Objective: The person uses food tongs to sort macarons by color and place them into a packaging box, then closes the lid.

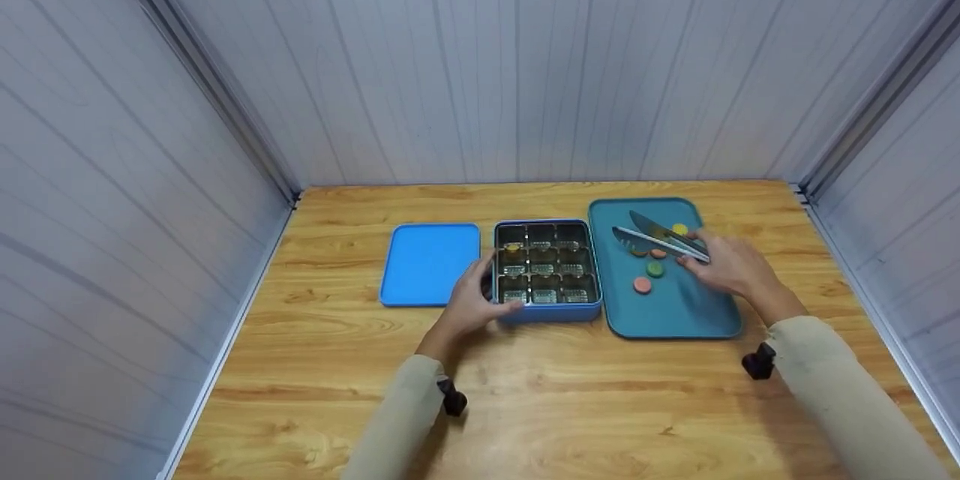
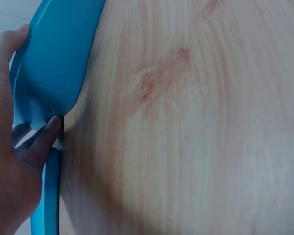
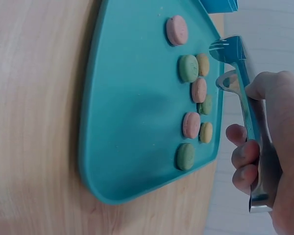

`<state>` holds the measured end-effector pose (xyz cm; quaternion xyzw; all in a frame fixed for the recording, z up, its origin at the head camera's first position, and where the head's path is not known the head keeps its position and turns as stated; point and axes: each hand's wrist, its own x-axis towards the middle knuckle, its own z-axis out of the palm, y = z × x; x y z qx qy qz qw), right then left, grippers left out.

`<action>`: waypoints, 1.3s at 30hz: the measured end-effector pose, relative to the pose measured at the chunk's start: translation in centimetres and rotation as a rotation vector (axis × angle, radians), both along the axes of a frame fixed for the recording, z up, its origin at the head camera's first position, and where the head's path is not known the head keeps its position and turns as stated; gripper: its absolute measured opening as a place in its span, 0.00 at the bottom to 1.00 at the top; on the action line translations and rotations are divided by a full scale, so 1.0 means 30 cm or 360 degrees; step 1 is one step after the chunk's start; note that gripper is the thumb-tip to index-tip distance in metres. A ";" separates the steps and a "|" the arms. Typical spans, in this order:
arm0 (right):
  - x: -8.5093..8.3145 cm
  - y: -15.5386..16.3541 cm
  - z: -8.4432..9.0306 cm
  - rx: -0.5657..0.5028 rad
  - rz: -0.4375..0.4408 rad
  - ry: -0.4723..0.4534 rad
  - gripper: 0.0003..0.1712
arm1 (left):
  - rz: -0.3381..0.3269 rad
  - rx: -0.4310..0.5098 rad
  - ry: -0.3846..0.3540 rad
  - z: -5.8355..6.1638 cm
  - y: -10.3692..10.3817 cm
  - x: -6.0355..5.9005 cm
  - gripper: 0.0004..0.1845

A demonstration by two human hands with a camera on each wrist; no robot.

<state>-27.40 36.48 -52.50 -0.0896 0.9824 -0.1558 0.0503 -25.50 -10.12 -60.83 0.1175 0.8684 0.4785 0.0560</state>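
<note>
In the left wrist view, the left hand (image 2: 10,161) is running off the left and bottom edges, and the blue box (image 2: 51,68) it is touching is getting cut off at the top, its compartments out of sight. In the right wrist view, the right hand (image 3: 269,161) is leaving the frame at lower right, covering much of the tongs (image 3: 245,107). From the head camera, the contents of the compartments (image 1: 544,270) are showing too small to tell.
</note>
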 end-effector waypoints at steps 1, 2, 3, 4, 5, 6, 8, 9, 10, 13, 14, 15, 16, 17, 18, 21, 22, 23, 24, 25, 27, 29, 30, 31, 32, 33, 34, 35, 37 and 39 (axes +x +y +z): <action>0.000 0.001 -0.005 0.0003 0.0003 -0.0002 0.35 | -0.0002 0.0007 -0.0010 0.001 0.000 0.001 0.64; 0.001 0.002 -0.008 0.0005 0.0007 -0.0005 0.35 | -0.0003 0.0011 -0.0016 0.000 0.000 0.001 0.64; 0.001 0.004 -0.011 0.0008 0.0007 -0.0010 0.35 | -0.0007 0.0014 -0.0017 0.001 0.000 0.001 0.64; 0.002 0.005 -0.011 0.0004 0.0004 -0.0024 0.34 | -0.0011 0.0019 -0.0019 0.000 -0.001 0.001 0.64; 0.002 0.006 -0.012 0.0002 0.0002 -0.0037 0.34 | -0.0015 0.0026 -0.0021 -0.001 -0.001 0.000 0.63; 0.003 0.007 -0.013 0.0001 -0.0006 -0.0056 0.34 | -0.0015 0.0024 -0.0021 -0.002 0.000 0.001 0.63; 0.003 0.010 -0.013 -0.0001 -0.0013 -0.0090 0.34 | -0.0016 0.0021 -0.0016 -0.004 0.001 0.001 0.63; 0.003 0.011 -0.013 -0.0005 -0.0016 -0.0101 0.34 | -0.0018 0.0018 -0.0013 -0.005 0.001 0.001 0.63; 0.004 0.012 -0.012 -0.0006 -0.0016 -0.0109 0.34 | -0.0017 0.0017 -0.0014 -0.006 0.002 0.002 0.63; 0.004 0.015 -0.008 0.0002 0.0002 -0.0103 0.34 | -0.0016 0.0013 -0.0009 -0.008 0.003 0.001 0.63; 0.004 0.016 -0.007 0.0005 0.0008 -0.0097 0.33 | -0.0017 0.0016 -0.0010 -0.008 0.003 0.001 0.63; 0.004 0.017 -0.006 0.0006 0.0013 -0.0086 0.33 | -0.0015 0.0018 -0.0011 -0.007 0.003 0.000 0.63; 0.004 0.018 -0.005 0.0014 0.0021 -0.0073 0.32 | -0.0014 0.0019 -0.0011 -0.006 0.003 -0.001 0.63; 0.005 0.019 -0.004 0.0019 0.0028 -0.0061 0.31 | -0.0013 0.0018 -0.0011 -0.005 0.003 -0.001 0.63; 0.005 0.020 -0.004 0.0021 0.0033 -0.0049 0.30 | -0.0013 0.0015 -0.0011 -0.004 0.003 -0.001 0.63; 0.007 0.025 -0.005 0.0020 0.0050 -0.0027 0.28 | -0.0010 0.0004 -0.0013 -0.003 0.002 -0.002 0.63; 0.008 0.026 -0.006 0.0021 0.0055 -0.0025 0.27 | -0.0007 -0.0004 -0.0015 -0.002 0.002 -0.001 0.64; 0.009 0.028 -0.006 0.0018 0.0057 -0.0026 0.26 | -0.0005 -0.0011 -0.0016 -0.002 0.002 -0.001 0.64; 0.010 0.029 -0.007 0.0012 0.0059 -0.0027 0.26 | -0.0002 -0.0015 -0.0018 -0.002 0.002 0.000 0.64; 0.010 0.030 -0.008 0.0009 0.0061 -0.0029 0.25 | 0.0001 -0.0016 -0.0019 -0.002 0.002 0.000 0.64; 0.009 0.030 -0.008 0.0005 0.0060 -0.0031 0.25 | 0.0002 -0.0020 -0.0016 -0.001 0.002 0.000 0.65; 0.009 0.031 -0.007 0.0006 0.0063 -0.0029 0.24 | -0.0003 -0.0014 -0.0008 0.000 0.002 -0.001 0.65; 0.009 0.031 -0.008 0.0006 0.0065 -0.0024 0.24 | -0.0007 -0.0003 -0.0007 -0.001 0.002 -0.002 0.64; 0.008 0.032 -0.008 0.0007 0.0066 -0.0022 0.24 | -0.0010 0.0002 -0.0005 -0.002 0.002 -0.003 0.64; 0.009 0.031 -0.006 0.0009 0.0066 -0.0021 0.24 | -0.0012 0.0008 -0.0003 -0.003 0.002 -0.004 0.64; 0.009 0.032 -0.005 0.0009 0.0067 -0.0021 0.24 | -0.0012 0.0010 0.0000 -0.003 0.001 -0.006 0.64; 0.009 0.034 -0.005 0.0008 0.0069 -0.0022 0.24 | -0.0016 0.0018 0.0002 -0.004 0.001 -0.006 0.64; 0.008 0.034 -0.005 0.0006 0.0069 -0.0026 0.24 | -0.0020 0.0027 0.0001 -0.004 0.001 -0.007 0.63; 0.005 0.036 0.000 0.0003 0.0074 -0.0034 0.25 | -0.0021 0.0021 0.0005 -0.004 0.000 -0.007 0.63; 0.000 0.041 0.005 -0.0001 0.0082 -0.0033 0.25 | -0.0025 0.0017 0.0005 -0.003 -0.001 -0.006 0.63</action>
